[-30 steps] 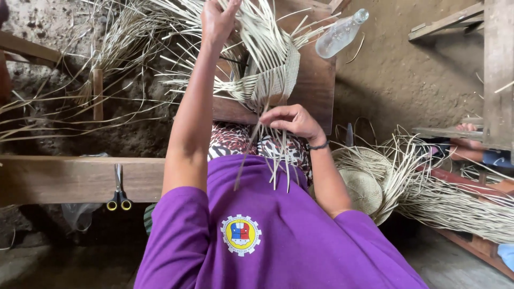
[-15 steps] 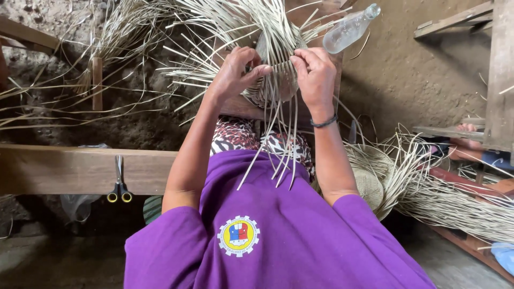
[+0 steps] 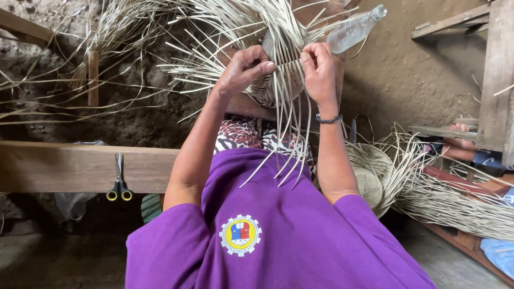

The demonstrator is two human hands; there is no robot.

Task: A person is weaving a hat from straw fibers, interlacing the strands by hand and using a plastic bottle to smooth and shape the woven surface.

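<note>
Both hands work a half-woven straw piece (image 3: 278, 80) held up over the lap. The left hand (image 3: 243, 67) and right hand (image 3: 318, 64) each pinch thin strands. Straw looks light, springy, prone to creasing — best held near the woven edge, not the loose tips.

scissors (image 3: 119, 184), plastic bottle (image 3: 354, 29), wooden beam (image 3: 64, 167)

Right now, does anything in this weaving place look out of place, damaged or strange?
Nothing looks damaged or spilled. Both the left hand and the right hand pinch strands of the half-woven straw piece. One small oddity: a clear plastic bottle lies tilted among the loose straw, and scissors hang against the wooden beam.
</note>
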